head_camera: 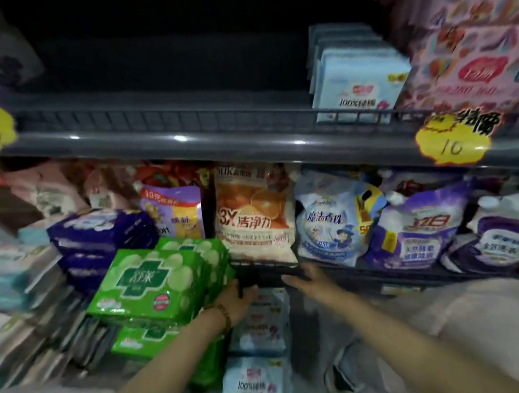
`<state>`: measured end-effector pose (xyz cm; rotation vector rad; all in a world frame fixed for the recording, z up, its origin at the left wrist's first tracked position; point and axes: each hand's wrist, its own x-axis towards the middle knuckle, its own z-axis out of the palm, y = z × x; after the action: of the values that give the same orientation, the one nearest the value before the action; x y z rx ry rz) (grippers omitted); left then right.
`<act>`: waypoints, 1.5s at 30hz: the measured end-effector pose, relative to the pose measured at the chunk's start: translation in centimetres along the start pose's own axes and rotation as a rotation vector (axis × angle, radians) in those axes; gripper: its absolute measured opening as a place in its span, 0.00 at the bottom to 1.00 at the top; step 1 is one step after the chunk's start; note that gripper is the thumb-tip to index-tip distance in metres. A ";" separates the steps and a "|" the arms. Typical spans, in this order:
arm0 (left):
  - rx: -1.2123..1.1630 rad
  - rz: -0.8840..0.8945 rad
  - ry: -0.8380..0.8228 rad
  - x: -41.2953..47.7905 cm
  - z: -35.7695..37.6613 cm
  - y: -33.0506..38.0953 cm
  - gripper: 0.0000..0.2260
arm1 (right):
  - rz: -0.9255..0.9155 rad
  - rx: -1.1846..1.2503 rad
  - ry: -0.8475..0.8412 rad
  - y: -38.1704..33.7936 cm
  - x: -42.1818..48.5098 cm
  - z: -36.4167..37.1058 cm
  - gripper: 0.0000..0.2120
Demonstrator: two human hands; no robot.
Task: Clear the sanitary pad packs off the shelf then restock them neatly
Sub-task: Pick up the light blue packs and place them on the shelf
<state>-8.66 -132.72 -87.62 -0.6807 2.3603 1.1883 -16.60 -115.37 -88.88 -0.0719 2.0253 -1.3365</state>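
Up top, the upper shelf [158,142] carries a single file of light blue pad packs [358,82] at its right end. They stand upright one behind another, tucked in behind the rail. Pink patterned packs [473,58] sit just beside them, and a yellow price tag [456,142] hangs on the shelf front below.

Down a level, the lower shelf [386,274] holds a row of detergent bags: an orange bag [256,209] in the middle, a blue bag [330,221] next to it, then a purple bag [416,228]. Over on the left, green packs [155,282] lie stacked flat, with purple packs [103,233] piled behind them and pale packs [6,277] in stacks at the far left. Below the shelf edge, loose blue packs [260,386] lie flat in a line between the two arms.

Now the hands. The left hand [239,296], with a bracelet [223,315] on its wrist, is up against the right side of the green packs. It is too blurred to tell whether the fingers clasp anything. The right hand [307,282] is stretched out flat with straight fingers and carries nothing, its tips at the lower shelf's front edge under the orange bag.
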 end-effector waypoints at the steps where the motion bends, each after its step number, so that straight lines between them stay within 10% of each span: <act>1: -0.010 -0.053 -0.019 0.5 1.0 -0.8 0.24 | 0.105 0.063 -0.038 1.3 0.3 0.8 0.17; 5: -0.169 -0.246 -0.069 2.2 4.5 -3.6 0.26 | 0.388 0.194 -0.112 6.0 1.6 3.5 0.31; 10: -0.341 -0.429 -0.034 4.2 7.3 -6.8 0.35 | 0.500 0.368 -0.196 8.1 1.4 6.2 0.12; 16: -0.424 -0.501 -0.019 5.3 7.6 -7.5 0.43 | 0.467 0.540 -0.224 12.0 2.8 7.6 0.32; 19: -0.426 -0.488 -0.040 5.1 7.8 -7.0 0.34 | 0.469 0.678 -0.221 11.3 2.3 7.1 0.30; 24: -0.296 -0.461 -0.077 8.3 9.9 -10.7 0.57 | 0.481 0.744 -0.232 12.0 2.9 6.4 0.24; 39: -0.296 -0.267 -0.262 4.3 8.8 -2.3 0.37 | 0.475 0.784 -0.152 10.8 0.3 2.1 0.12; 45: -0.321 -0.183 -0.268 3.5 8.5 0.2 0.48 | 0.367 0.803 -0.091 7.6 -2.7 -0.7 0.13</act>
<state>-10.33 -126.44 -94.16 -0.7664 1.8672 1.4875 -12.52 -110.20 -93.60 0.5599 1.2224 -1.7449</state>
